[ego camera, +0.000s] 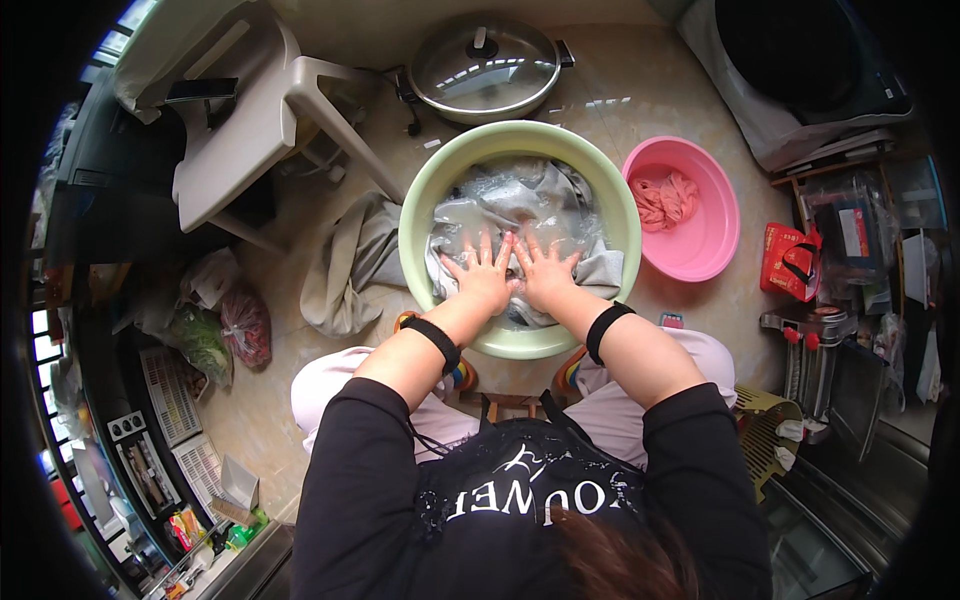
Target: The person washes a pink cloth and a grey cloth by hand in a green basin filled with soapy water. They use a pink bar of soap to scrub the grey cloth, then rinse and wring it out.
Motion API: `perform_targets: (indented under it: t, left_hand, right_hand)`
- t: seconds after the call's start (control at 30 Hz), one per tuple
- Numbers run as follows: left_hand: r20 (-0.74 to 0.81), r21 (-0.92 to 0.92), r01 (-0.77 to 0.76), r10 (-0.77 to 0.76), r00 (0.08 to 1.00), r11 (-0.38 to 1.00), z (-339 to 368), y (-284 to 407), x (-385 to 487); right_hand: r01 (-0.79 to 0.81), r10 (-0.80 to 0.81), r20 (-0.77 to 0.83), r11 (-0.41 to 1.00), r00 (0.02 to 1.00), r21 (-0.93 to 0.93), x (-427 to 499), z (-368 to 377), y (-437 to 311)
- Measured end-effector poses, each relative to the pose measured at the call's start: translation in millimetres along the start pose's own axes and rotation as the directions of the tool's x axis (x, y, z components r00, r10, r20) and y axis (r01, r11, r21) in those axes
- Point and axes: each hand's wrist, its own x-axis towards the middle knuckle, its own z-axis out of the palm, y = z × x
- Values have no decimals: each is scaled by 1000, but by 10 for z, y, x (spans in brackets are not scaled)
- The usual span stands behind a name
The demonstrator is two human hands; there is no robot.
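Observation:
Before me on the floor stands a pale green plastic basin (632,225) holding water and soaked grey cloth (540,191). My left hand (480,274) lies palm down on the wet cloth with its fingers spread. Beside it, my right hand (546,271) presses on the same cloth, fingers also apart, and the hands nearly meet at the index fingers. Water partly covers the fingertips. Neither hand grips anything. Part of the cloth rises above the water at the basin's right side.
A pink basin (712,240) with crumpled coral cloth (666,199) adjoins the green one on the right. Grey cloth (352,262) lies on the floor to the left, near a plastic chair (240,157). An electric pan with a glass lid (484,64) sits beyond the basin.

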Motion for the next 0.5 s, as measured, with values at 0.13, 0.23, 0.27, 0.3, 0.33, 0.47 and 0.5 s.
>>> perform_targets:
  t: [0.13, 0.23, 0.27, 0.3, 0.33, 0.47, 0.5]
  left_hand:
    - [43, 103, 23, -28, 999, 994, -42, 42, 100]
    - [61, 69, 31, -35, 998, 997, -75, 28, 128]
    - [41, 26, 20, -21, 999, 999, -82, 16, 130]
    - [-2, 47, 6, -6, 1000, 999, -86, 4, 130]
    - [-52, 59, -13, 16, 999, 998, -86, -11, 126]
    - [-373, 2, -65, 61, 926, 998, -99, -74, 138]
    - [-394, -61, -110, 77, 916, 992, -119, -100, 155]
  right_hand:
    - [3, -4, 57, 1000, 998, 26, 118, -18, -3]
    - [27, -28, 133, 1000, 991, 11, 135, -147, 51]
    - [41, -51, 125, 996, 991, 82, 112, -193, 96]
    - [75, -94, 103, 982, 990, 175, 80, -232, 153]
    - [119, -123, 4, 964, 992, 236, 30, -250, 217]
    - [24, -43, -234, 996, 971, -84, -205, -143, 469]
    - [9, -56, -281, 987, 958, -163, -237, -88, 507]
